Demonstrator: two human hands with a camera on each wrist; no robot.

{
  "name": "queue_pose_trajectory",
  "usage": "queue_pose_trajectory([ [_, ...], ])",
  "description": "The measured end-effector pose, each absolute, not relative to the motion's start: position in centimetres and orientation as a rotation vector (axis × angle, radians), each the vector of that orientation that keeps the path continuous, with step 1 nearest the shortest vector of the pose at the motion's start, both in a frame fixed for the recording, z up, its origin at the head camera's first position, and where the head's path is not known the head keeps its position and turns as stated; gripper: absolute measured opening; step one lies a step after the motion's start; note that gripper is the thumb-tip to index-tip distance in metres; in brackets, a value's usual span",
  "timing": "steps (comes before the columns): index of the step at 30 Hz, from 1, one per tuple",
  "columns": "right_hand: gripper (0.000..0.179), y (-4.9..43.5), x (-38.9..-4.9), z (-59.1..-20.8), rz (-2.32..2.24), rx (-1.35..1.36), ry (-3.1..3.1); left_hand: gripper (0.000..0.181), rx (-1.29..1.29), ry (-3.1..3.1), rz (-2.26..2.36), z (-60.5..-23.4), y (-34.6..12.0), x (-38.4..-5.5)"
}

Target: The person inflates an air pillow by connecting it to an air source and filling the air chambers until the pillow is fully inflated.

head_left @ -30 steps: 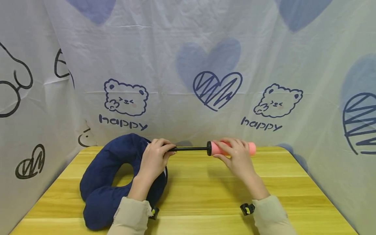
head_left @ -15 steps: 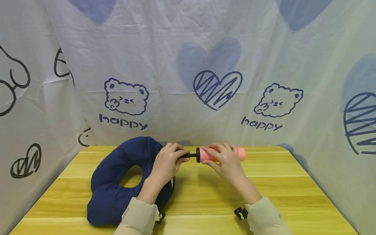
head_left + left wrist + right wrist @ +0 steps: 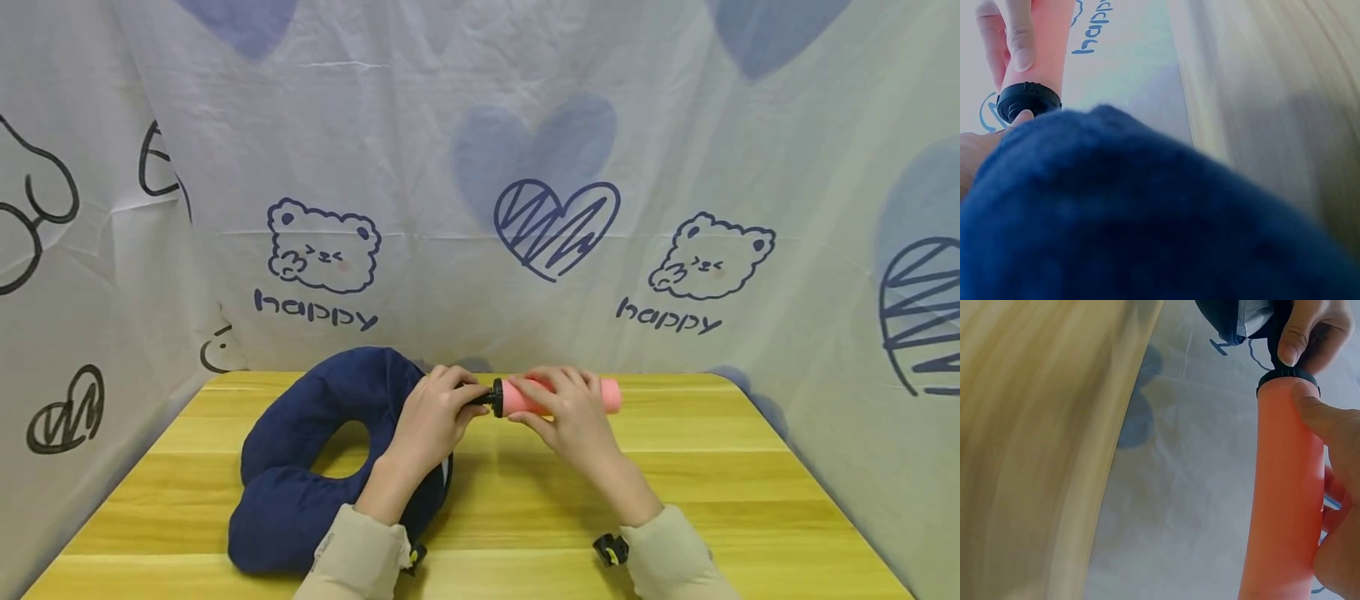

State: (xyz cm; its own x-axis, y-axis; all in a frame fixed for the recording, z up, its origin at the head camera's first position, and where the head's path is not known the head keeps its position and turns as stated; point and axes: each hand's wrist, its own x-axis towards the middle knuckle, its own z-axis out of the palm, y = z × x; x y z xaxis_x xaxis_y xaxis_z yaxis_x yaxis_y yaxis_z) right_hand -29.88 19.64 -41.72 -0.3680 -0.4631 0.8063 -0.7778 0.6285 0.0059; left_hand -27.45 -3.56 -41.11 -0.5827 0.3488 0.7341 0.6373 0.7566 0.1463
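A pink hand pump (image 3: 612, 396) with a black end cap (image 3: 497, 398) lies level above the far part of the table. My right hand (image 3: 573, 421) grips its pink barrel, thumb along the side near the cap in the right wrist view. With thumb and fingers, my left hand (image 3: 431, 417) pinches the black part just beyond the cap, at the edge of a navy U-shaped neck pillow (image 3: 277, 521). The fingers hide most of that black part. In the left wrist view the blurred pillow (image 3: 1129, 212) fills the lower half and covers most of the left hand.
The wooden table (image 3: 675, 467) runs back to a pale curtain (image 3: 435, 167) printed with hearts and bears. Black devices, one of them a wrist camera (image 3: 611, 550), sit at both sleeve cuffs. The pillow rests on the table's left side.
The black rod between the hands has slid into the pink barrel, bringing the cap close to the left hand. The right hand has moved left; left hand and pillow have shifted right.
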Motion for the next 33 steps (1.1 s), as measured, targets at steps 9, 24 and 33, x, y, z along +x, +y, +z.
queue_pose_trajectory([
  [9, 0.049, 19.9, -29.8, -41.4, 0.471, 0.959, -2.060, 0.024, -0.719, -2.241, -0.515, -41.1, -3.8, -27.7],
  [24, 0.050, 21.7, -30.5, -40.9, 0.501, 0.866, -2.173, 0.022, -0.635, -2.248, -0.490, -40.9, -5.5, -28.0],
  [33, 0.053, 23.4, -31.3, -40.8, 0.518, 0.809, -2.163, 0.020, -0.548, -2.266, -0.522, -40.4, -7.2, -28.1],
])
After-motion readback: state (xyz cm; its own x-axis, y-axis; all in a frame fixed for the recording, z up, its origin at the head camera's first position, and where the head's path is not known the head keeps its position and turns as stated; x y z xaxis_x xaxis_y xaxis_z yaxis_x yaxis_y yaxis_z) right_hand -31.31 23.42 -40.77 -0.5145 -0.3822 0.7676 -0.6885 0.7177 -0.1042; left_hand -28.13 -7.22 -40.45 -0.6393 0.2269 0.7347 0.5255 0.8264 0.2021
